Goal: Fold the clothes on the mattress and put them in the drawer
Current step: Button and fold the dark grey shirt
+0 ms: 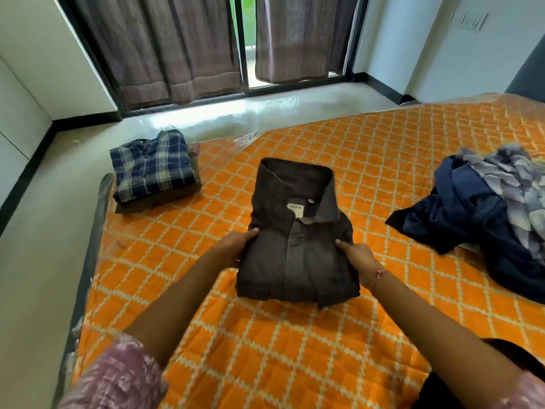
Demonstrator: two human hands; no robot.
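Observation:
A folded dark brown shirt [295,231], collar away from me, lies in the middle of the orange patterned mattress [368,160]. My left hand [234,246] grips its left edge with the thumb on top and the fingers tucked under. My right hand [358,259] grips its right edge the same way. A stack of folded clothes topped by a blue plaid shirt [152,166] sits at the mattress's far left corner. A heap of unfolded clothes [486,211], dark blue and pale checked, lies at the right.
The mattress lies on a pale floor [44,246], wrapped in clear plastic. Brown curtains [165,48] hang over a sliding door at the back. White walls stand left and right. No drawer is in view.

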